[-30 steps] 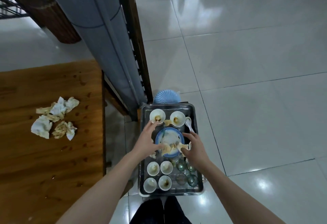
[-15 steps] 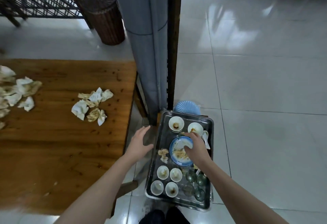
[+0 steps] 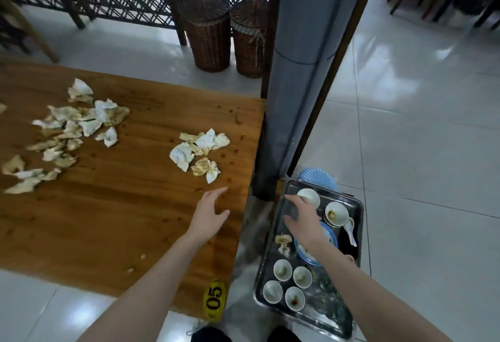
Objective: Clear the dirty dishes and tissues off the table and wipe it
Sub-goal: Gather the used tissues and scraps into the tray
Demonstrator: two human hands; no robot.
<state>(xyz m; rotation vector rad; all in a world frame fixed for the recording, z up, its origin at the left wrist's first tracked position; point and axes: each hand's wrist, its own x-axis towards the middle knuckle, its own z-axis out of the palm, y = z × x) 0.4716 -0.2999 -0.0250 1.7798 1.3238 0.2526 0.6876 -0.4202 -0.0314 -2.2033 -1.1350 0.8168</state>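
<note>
Tissues (image 3: 198,152) lie on the counter (image 3: 121,220), nearest clump at 12 o'clock from the left hand (image 3: 208,214), near its spread, empty fingers. Right hand (image 3: 301,218), likewise spread and empty, hovers over the tray (image 3: 270,255) at 3 o'clock, farther off.

soft, even indoor light, with pale glare patches on the glossy floor tiles (image 3: 419,152) at upper right and below the table's (image 3: 108,220) near edge. the wide lens bows straight lines toward the frame edges, and the tissues (image 3: 67,130) at the table's left edge look smeared.
</note>
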